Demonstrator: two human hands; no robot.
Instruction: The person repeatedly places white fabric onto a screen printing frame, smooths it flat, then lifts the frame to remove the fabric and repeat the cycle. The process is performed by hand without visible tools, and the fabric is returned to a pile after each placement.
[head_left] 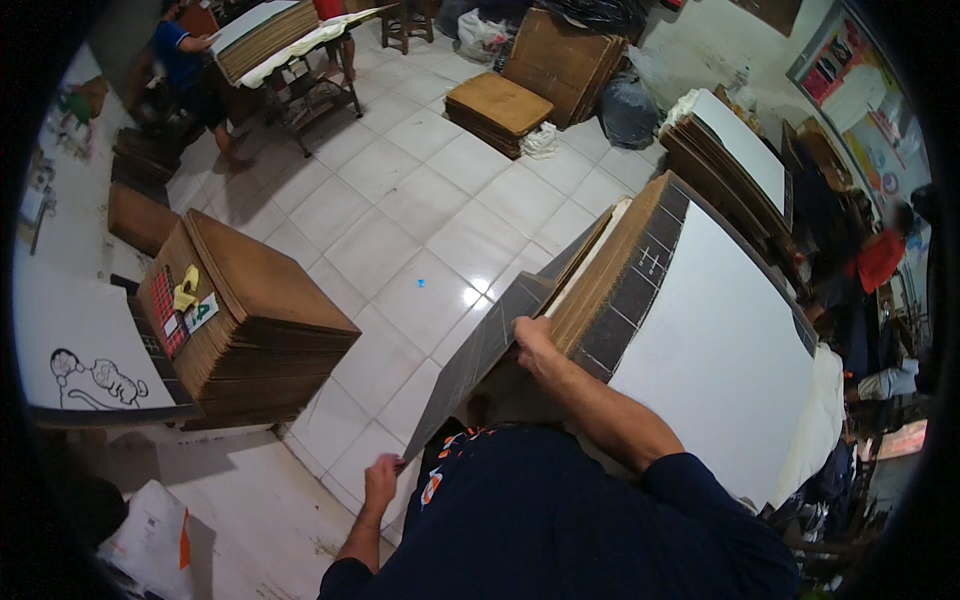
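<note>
My left hand [381, 483] is closed on the lower corner of a dark grey board [478, 345]. The board slants in front of me, beside a tall stack of brown boards [600, 290]. My right hand [533, 338] grips the board's other end, close to the side of that stack; its fingertips are partly hidden. A white sheet [720, 330] covers the stack's top, with a dark chalk-marked border [640, 275] along its near-left edge. Pale cloth [812, 425] hangs off the stack's right end.
Another brown board stack [260, 290] stands left, with a yellow cloth [186, 288] on it. A drawn white panel [85, 345] lies beside it. Farther back are low boards [498, 103], black bags [630, 110] and a second sheet-topped stack [740, 150]. People work at far left [180, 60] and right [882, 258].
</note>
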